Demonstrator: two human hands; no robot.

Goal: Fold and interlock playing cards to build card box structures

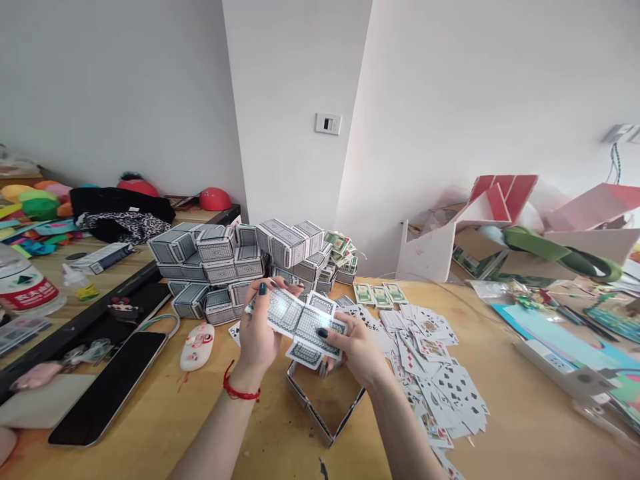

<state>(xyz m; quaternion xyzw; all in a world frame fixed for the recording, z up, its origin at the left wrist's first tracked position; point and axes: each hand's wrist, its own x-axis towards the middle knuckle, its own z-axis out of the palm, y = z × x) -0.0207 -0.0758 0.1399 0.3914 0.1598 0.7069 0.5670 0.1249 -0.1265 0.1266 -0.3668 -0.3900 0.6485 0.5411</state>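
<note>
My left hand [264,320] is closed on the left end of a joined piece of playing cards [285,313], patterned backs facing up. Its thumb lies on top, fingers underneath. My right hand [353,343] pinches the right part of the same cards, thumb pressed on a card back. Flaps of card stick out above and below the middle. Beneath my hands, on the table, stands an open frame of folded cards [320,423], partly hidden by the cards and my right hand. Behind them rise stacked boxes made of folded playing cards [220,250].
Loose playing cards [455,393] spread over the table on the right, with green card packs [380,295] behind. At left lie a white mouse [197,347] and a black phone-like slab [110,390]. A power strip [560,367] and cardboard pieces [425,250] are at right.
</note>
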